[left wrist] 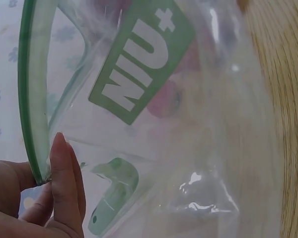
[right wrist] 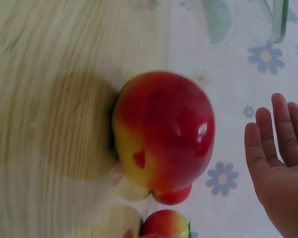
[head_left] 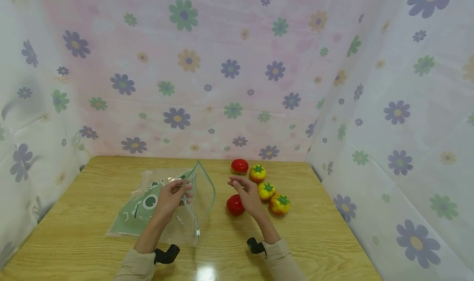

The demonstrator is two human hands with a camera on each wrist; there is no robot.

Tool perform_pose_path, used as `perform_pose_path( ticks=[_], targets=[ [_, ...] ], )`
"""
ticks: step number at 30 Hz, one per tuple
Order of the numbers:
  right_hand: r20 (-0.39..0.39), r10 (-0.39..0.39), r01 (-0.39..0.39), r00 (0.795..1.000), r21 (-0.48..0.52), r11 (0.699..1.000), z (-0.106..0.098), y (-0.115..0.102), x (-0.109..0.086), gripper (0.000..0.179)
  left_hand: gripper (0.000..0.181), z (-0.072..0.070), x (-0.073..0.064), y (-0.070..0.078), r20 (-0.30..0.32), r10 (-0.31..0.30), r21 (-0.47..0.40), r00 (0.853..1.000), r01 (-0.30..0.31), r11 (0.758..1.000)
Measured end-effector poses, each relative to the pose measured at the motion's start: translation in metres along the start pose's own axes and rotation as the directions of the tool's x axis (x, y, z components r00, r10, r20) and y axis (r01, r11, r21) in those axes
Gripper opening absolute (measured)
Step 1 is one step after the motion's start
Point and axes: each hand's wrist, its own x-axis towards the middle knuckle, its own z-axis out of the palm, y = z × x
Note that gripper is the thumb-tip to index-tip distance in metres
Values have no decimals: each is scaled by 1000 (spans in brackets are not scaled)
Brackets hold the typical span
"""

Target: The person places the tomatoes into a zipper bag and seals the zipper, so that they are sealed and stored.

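My left hand (head_left: 168, 198) pinches the rim of a clear zip bag (head_left: 177, 227) with a green cartoon print, its green-edged mouth standing spread apart. In the left wrist view, thumb and fingers grip the bag's green zip strip (left wrist: 24, 94), beside a green "NIU+" label (left wrist: 139, 62). A white slider (head_left: 198, 232) shows at the near end of the zip. My right hand (head_left: 252, 196) hovers beside a red fruit (head_left: 234, 206), fingers extended and holding nothing. In the right wrist view this glossy fruit (right wrist: 164, 129) is red with a yellow patch, apart from the fingers.
Another red fruit (head_left: 239, 166) lies farther back. Three yellow-orange fruits with green leafy caps, the nearest one (head_left: 279, 205) included, line up right of my right hand. The wooden table (head_left: 307, 248) is enclosed by flower-patterned cloth (head_left: 229, 100) at the back and sides.
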Motion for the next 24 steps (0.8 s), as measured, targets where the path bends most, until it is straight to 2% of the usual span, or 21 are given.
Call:
perform_pose_path(
  ticks=[4, 8, 14, 20, 24],
  targets=[
    [-26, 44, -44, 999, -27, 999, -9, 11, -2, 27, 35, 1, 1, -1, -11, 11, -14, 1000, -12, 1000],
    [-13, 115, -115, 993, -75, 991, -17, 21, -4, 27, 35, 3, 2, -2, -19, 13, -28, 1000, -13, 1000],
    [78, 158, -141, 984, -188, 972, -28, 29, -9, 47, 34, 4, 2, -2, -27, 5, -25, 1000, -6, 1000],
    [145, 192, -152, 971, -249, 957, -38, 36, -15, 69, 37, 4, 1, 1, -35, -1, -17, 999, 0, 1000],
    [183, 211, -157, 960, -271, 950, -43, 41, -18, 75, 39, 4, 0, 2, -36, -12, -25, 999, 11, 1000]
  ],
)
